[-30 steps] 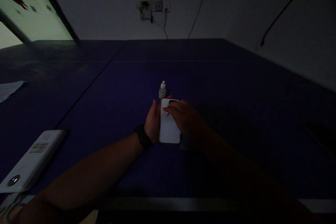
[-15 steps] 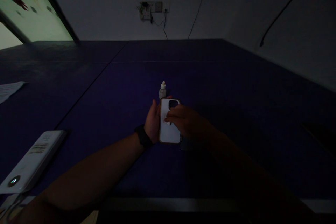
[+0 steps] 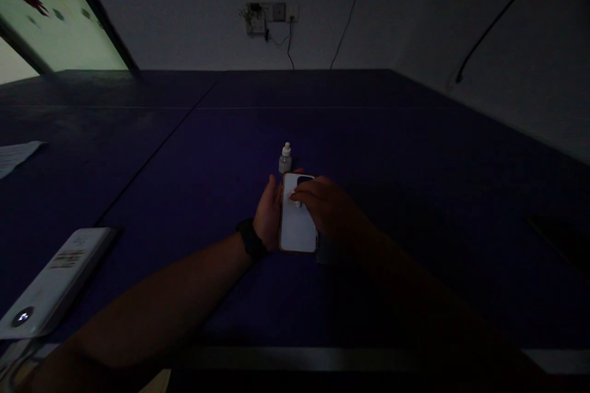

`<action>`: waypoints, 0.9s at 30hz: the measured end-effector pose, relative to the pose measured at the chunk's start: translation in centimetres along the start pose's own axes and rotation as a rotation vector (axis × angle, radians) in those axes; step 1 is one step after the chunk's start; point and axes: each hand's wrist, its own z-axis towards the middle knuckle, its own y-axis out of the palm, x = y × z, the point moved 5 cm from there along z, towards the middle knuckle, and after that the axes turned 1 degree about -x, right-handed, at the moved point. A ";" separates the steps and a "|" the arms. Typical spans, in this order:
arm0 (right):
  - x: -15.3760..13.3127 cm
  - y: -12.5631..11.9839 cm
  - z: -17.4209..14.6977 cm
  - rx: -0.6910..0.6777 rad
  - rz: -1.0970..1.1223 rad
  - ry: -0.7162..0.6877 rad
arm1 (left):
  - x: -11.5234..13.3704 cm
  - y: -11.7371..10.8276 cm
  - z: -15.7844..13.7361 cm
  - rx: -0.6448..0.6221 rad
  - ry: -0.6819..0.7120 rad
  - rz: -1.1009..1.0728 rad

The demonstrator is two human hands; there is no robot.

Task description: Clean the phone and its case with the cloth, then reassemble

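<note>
Indoors, over purple table, left hand holds phone case, right hand pinches wad.

White phone case with a brown rim, and a white wad. White-capped bottle with a cream tip. Black wristband. Deep violet-blue counter crossed at left by a dark seam. Near left, a white device with brownish print. Far left, a pale green panel patterned in red and orange.

Blue-violet table, bottle, white device, paper
</note>
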 end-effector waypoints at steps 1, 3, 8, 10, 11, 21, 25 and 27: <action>-0.2 0.1 0.0 -0.016 0.029 -0.023 | 0.0 0.0 0.0 -0.007 -0.004 -0.011; -0.8 0.0 0.0 -0.053 0.100 -0.082 | 0.0 0.2 0.0 -0.016 -0.009 -0.027; -0.6 -1.7 -0.3 0.032 0.101 0.027 | 0.2 0.6 -0.5 0.036 -0.012 0.007; -0.5 -2.5 -0.3 0.105 0.076 0.053 | 0.3 0.8 -0.5 0.053 -0.015 0.023; -0.4 -2.8 -0.4 0.137 0.070 0.051 | 0.3 0.8 -0.6 0.055 -0.017 0.029; 0.5 -2.0 -1.0 0.097 0.069 0.127 | 0.2 0.4 -0.4 0.056 0.029 -0.016; 1.0 -1.8 -1.1 0.072 -0.093 0.221 | 0.2 0.5 -0.3 0.049 0.041 -0.035; 0.6 -1.7 -1.0 0.031 -0.083 0.188 | 0.2 0.4 -0.2 0.047 0.037 -0.032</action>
